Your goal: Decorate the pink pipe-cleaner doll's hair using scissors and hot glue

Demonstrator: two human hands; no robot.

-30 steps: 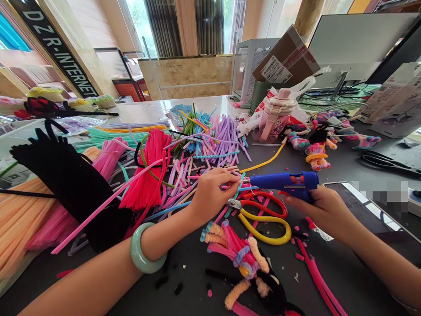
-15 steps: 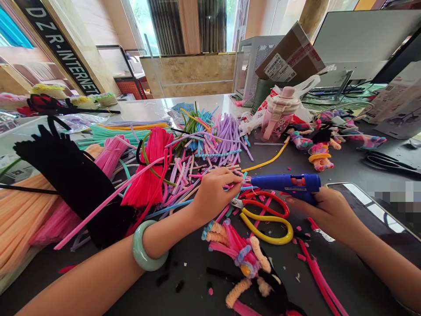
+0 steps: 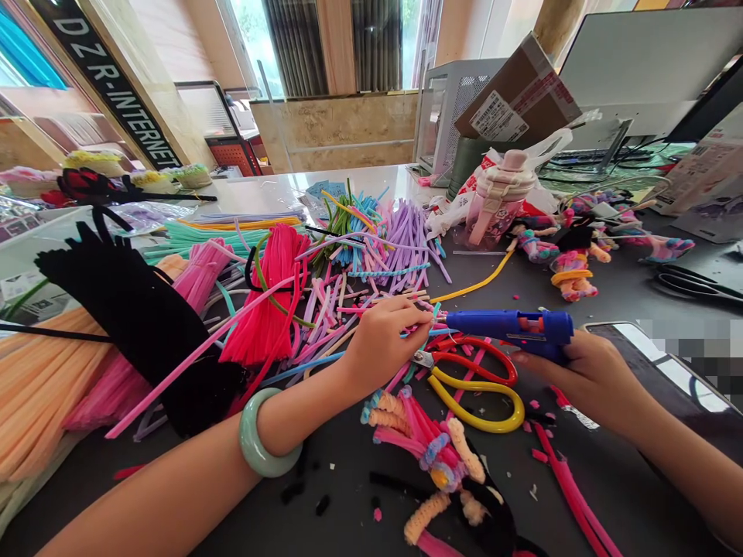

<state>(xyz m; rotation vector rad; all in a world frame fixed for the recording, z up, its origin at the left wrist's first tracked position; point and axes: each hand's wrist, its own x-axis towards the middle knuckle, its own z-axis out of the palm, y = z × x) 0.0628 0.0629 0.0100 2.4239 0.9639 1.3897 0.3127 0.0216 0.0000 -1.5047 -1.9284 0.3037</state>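
Observation:
My right hand [image 3: 597, 379] is wrapped round the handle of a blue hot glue gun [image 3: 505, 325], whose nozzle points left. At its tip, my left hand [image 3: 386, 340] pinches a short teal pipe cleaner piece [image 3: 435, 311], mostly hidden by the fingers. Scissors [image 3: 479, 402] with one red and one yellow handle lie beneath the gun. Closer to me rests a pipe cleaner doll [image 3: 433, 445] in pink, peach and blue, with black parts beside it. A green bangle [image 3: 255, 433] circles my left wrist.
Bundles of black [image 3: 139, 317], red [image 3: 267, 298], peach [image 3: 46, 387] and purple pipe cleaners [image 3: 406, 232] cover the left and middle. A pink bottle [image 3: 499, 201] stands behind, near several finished dolls [image 3: 572, 267]. At right lie a phone [image 3: 655, 371] and black scissors [image 3: 696, 282].
The whole view has shifted slightly, with things appearing a little further right. Both hands keep nearly the same pose, the glue gun's nozzle still at the left fingertips.

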